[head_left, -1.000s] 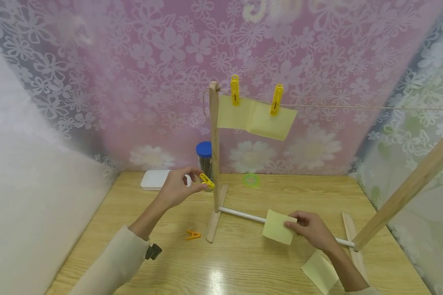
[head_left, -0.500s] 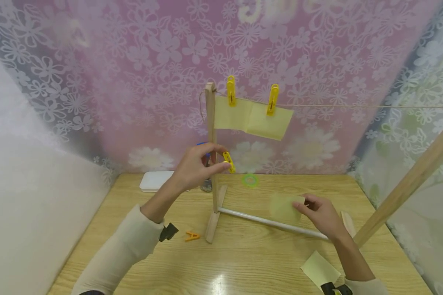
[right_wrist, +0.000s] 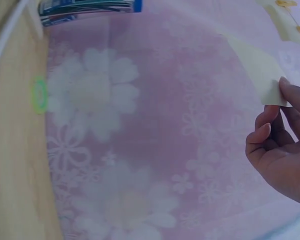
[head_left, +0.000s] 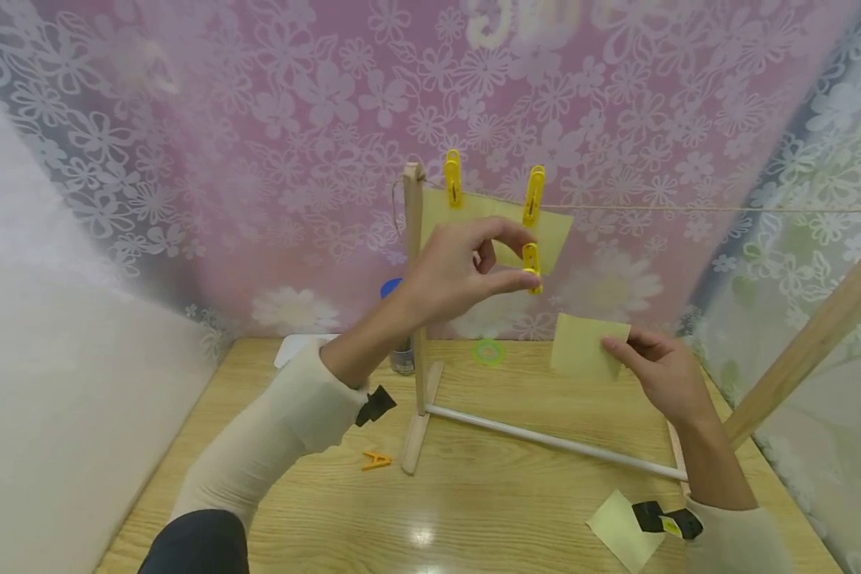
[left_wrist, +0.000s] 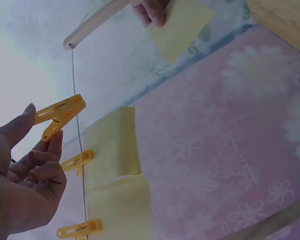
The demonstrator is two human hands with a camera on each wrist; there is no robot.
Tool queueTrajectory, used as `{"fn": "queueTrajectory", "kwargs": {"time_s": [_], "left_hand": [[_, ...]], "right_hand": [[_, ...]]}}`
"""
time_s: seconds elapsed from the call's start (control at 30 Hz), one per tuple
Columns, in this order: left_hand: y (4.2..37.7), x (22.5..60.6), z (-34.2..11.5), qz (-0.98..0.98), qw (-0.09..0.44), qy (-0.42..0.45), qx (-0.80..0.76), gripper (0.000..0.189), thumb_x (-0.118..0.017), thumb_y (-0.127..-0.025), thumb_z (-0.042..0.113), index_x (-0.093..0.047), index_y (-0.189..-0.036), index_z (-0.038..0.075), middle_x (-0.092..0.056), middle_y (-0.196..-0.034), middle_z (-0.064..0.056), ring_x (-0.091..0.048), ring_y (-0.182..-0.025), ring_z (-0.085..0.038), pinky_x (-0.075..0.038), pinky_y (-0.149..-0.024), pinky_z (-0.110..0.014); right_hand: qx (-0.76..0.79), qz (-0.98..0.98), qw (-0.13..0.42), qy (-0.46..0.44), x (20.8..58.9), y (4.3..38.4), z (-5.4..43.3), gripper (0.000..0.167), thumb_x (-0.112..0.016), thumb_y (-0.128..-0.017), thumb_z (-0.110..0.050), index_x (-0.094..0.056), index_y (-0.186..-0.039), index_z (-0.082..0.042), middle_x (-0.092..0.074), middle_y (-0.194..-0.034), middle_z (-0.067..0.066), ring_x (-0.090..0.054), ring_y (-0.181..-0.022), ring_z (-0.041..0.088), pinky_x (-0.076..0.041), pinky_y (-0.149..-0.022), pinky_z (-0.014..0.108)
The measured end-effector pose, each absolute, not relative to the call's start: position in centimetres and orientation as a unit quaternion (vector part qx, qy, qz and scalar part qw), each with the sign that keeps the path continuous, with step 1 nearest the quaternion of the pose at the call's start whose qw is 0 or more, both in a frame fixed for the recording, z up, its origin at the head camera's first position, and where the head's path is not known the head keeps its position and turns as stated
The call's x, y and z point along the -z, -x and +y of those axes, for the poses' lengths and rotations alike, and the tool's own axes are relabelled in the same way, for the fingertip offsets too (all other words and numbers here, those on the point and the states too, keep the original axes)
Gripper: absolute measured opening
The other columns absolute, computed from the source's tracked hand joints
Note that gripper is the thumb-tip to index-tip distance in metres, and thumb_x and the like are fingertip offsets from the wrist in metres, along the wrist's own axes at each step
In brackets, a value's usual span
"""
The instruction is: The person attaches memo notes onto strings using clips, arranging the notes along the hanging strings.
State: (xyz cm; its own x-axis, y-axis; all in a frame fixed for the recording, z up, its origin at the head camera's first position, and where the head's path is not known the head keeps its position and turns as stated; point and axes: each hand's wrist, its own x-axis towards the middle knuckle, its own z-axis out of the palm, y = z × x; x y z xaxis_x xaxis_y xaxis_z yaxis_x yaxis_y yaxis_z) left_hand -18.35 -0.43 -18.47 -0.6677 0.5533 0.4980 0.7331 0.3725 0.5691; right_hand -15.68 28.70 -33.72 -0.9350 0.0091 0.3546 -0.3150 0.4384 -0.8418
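Between thumb and fingers my left hand [head_left: 454,267] pinches a yellow clothespin [head_left: 532,267], in front of the hung notes. The left wrist view shows this clothespin [left_wrist: 62,115] by its two spread legs. My right hand [head_left: 663,371] grips the right edge of a yellow paper square [head_left: 587,347], raised below the string [head_left: 660,208]. Two more yellow clothespins, one on the left [head_left: 453,179] and one on the right [head_left: 534,194], fasten yellow notes [left_wrist: 112,145] to the string. In the head view my left hand partly covers those notes.
A wooden post [head_left: 414,319] and a slanting right post [head_left: 811,351] carry the string; a white rod [head_left: 545,438] joins their feet. On the table lie an orange clothespin [head_left: 376,460], another paper square [head_left: 624,526] and a green ring [head_left: 488,351]. A blue-lidded jar [head_left: 402,359] stands behind the left post.
My left hand has moved up and right with the clothespin, from beside the left post to the hung notes. My right hand has lifted the paper square up and to the right.
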Motion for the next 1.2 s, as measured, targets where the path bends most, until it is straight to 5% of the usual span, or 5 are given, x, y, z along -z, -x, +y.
{"fn": "queueTrajectory", "kwargs": {"time_s": [0.2, 0.37, 0.57, 0.73, 1.2], "left_hand": [[19.0, 16.1, 1.8, -0.803, 0.128, 0.401, 0.421, 0.034, -0.074, -0.082, 0.026, -0.065, -0.111, 0.01, -0.068, -0.106, -0.001, -0.041, -0.049, -0.009, -0.031, -0.048, -0.019], [19.7, 14.9, 3.8, -0.805, 0.13, 0.403, 0.415, 0.03, -0.07, -0.086, 0.026, -0.064, -0.111, 0.01, -0.068, -0.108, 0.0, -0.031, -0.047, -0.008, -0.027, -0.047, -0.019], [19.9, 13.5, 5.3, -0.803, 0.132, 0.394, 0.426, 0.025, -0.069, -0.086, 0.025, -0.064, -0.106, 0.01, -0.068, -0.104, 0.002, -0.043, -0.055, -0.009, -0.035, -0.056, -0.016], [19.7, 12.6, 6.2, -0.808, 0.131, 0.384, 0.428, 0.021, -0.069, -0.085, 0.023, -0.065, -0.1, 0.009, -0.068, -0.101, 0.001, -0.055, -0.069, -0.007, -0.044, -0.068, -0.013], [20.2, 11.3, 8.4, -0.839, 0.152, 0.364, 0.375, 0.014, -0.069, -0.086, 0.022, -0.065, -0.087, 0.009, -0.066, -0.09, 0.002, -0.053, -0.077, -0.005, -0.042, -0.071, -0.012]], "right_hand": [[-0.535, -0.808, 0.217, -0.119, 31.1, 16.5, 29.2, 0.022, -0.061, -0.092, -0.008, -0.055, -0.071, -0.002, -0.042, -0.056, -0.011, -0.023, -0.047, 0.013, -0.03, -0.047, 0.026], [-0.543, -0.794, 0.237, -0.138, 29.3, 17.0, 29.4, 0.016, -0.058, -0.093, -0.006, -0.061, -0.078, -0.001, -0.059, -0.07, -0.013, -0.038, -0.059, 0.008, -0.037, -0.055, 0.019], [-0.508, -0.804, 0.278, -0.137, 27.7, 17.5, 29.2, 0.013, -0.058, -0.094, -0.009, -0.064, -0.084, -0.003, -0.054, -0.067, -0.014, -0.039, -0.059, 0.008, -0.035, -0.053, 0.021], [-0.524, -0.789, 0.284, -0.15, 26.5, 18.0, 29.0, 0.01, -0.06, -0.092, -0.007, -0.07, -0.09, -0.005, -0.061, -0.069, -0.014, -0.049, -0.061, 0.004, -0.041, -0.059, 0.013], [-0.642, -0.687, 0.272, -0.203, 24.6, 19.0, 28.7, 0.008, -0.063, -0.087, 0.004, -0.071, -0.086, 0.003, -0.067, -0.07, -0.004, -0.053, -0.068, 0.009, -0.045, -0.066, 0.013]]}}
